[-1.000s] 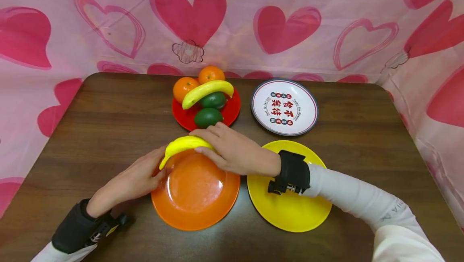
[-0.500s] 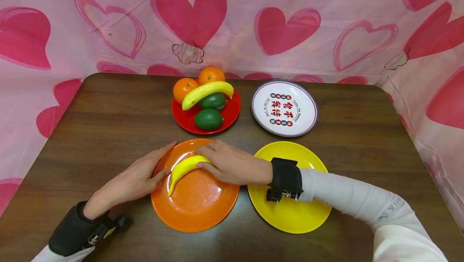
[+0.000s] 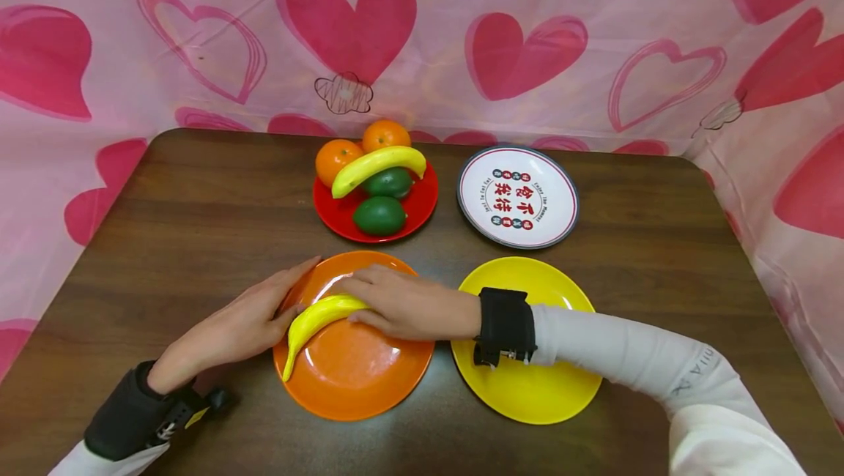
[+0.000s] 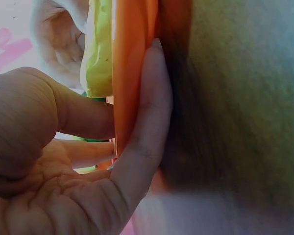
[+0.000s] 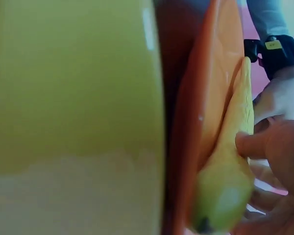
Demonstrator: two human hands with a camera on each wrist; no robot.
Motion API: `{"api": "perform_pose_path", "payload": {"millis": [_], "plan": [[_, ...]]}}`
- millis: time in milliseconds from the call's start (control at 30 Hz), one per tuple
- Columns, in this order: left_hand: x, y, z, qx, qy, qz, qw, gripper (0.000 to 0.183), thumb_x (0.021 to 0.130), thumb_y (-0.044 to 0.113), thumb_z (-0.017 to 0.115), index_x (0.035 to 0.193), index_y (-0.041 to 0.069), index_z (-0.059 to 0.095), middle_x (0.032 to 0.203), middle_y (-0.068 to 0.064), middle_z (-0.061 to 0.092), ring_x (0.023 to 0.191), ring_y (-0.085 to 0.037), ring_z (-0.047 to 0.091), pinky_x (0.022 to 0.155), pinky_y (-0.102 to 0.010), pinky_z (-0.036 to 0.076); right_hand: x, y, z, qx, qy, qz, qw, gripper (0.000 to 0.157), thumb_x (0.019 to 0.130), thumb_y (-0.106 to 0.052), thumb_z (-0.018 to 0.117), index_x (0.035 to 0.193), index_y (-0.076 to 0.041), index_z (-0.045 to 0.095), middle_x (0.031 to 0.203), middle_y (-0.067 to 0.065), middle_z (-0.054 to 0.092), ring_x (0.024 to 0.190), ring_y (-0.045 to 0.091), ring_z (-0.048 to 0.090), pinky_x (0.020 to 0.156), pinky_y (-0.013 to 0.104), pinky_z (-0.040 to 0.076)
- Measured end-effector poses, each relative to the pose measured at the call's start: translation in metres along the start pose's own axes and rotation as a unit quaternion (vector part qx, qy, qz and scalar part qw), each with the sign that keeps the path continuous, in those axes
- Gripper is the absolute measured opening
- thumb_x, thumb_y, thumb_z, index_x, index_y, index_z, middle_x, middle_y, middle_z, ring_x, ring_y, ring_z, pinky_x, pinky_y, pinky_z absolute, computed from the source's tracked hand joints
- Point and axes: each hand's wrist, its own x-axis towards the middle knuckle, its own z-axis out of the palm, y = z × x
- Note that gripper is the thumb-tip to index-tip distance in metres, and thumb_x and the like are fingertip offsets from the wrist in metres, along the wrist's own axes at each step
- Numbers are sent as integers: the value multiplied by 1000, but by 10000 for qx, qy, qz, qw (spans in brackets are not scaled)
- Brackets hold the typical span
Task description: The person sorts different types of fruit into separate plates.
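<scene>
A yellow banana (image 3: 316,321) lies slantwise over the left part of the orange plate (image 3: 356,381), its narrow end reaching the plate's left rim. From the right, my right hand (image 3: 412,306) grips the banana's thicker end; its thumb shows on the banana (image 5: 230,181) in the right wrist view. At the upper left rim, my left hand (image 3: 244,322) pinches the orange plate, thumb on the upper side. One finger (image 4: 154,98) runs under the plate in the left wrist view, with the banana (image 4: 99,54) close against the plate above it.
Behind stands a red plate (image 3: 423,201) bearing two oranges (image 3: 336,161), another banana (image 3: 378,168) and two green fruits (image 3: 379,217). A white plate (image 3: 557,198) with printed characters is at its right. My right forearm crosses a yellow plate (image 3: 534,388) on the wooden table (image 3: 666,263).
My right hand has brought the banana down from the orange plate's far rim, then leftward over the plate, its narrow end now at the left rim. The left hand stays at the rim.
</scene>
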Motion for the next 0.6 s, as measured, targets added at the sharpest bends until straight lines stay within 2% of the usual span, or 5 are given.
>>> {"api": "perform_pose_path", "payload": {"millis": [133,233,433,500,600], "plan": [[0,1,0,75,67,164,9998,71,94,33,59,154,9,28,145,-19,45,126,-36,50,99,-58,42,3,-1,-14,-311,145,-54,9994,52,99,-45,45,144,-18,44,133,0,51,121,14,43,104,24,34],[0,3,-2,25,-21,132,9999,71,95,33,58,154,8,27,146,-21,43,127,-37,49,100,-58,42,5,6,-37,-811,746,-128,9938,51,99,-45,47,141,-16,49,131,1,54,119,14,45,102,23,36],[0,5,-4,30,-100,-58,9999,71,94,31,59,153,7,28,146,-22,43,127,-38,48,100,-58,41,17,47,-85,-1890,2573,-385,9469,45,97,-37,52,132,-9,55,126,9,56,118,24,48,107,29,32],[-1,6,-5,15,-118,-85,9999,71,95,33,58,153,7,28,146,-22,43,127,-38,48,100,-58,41,21,59,-95,-2008,2790,-258,9387,47,96,-37,55,133,-9,54,127,11,55,119,26,47,107,32,32],[-2,3,-3,-8,-101,-65,9999,71,95,35,58,153,8,28,146,-22,43,126,-38,48,100,-59,41,28,72,-103,-2068,2650,-27,9418,51,94,-38,58,136,-11,52,130,13,52,123,29,43,107,37,34]]}}
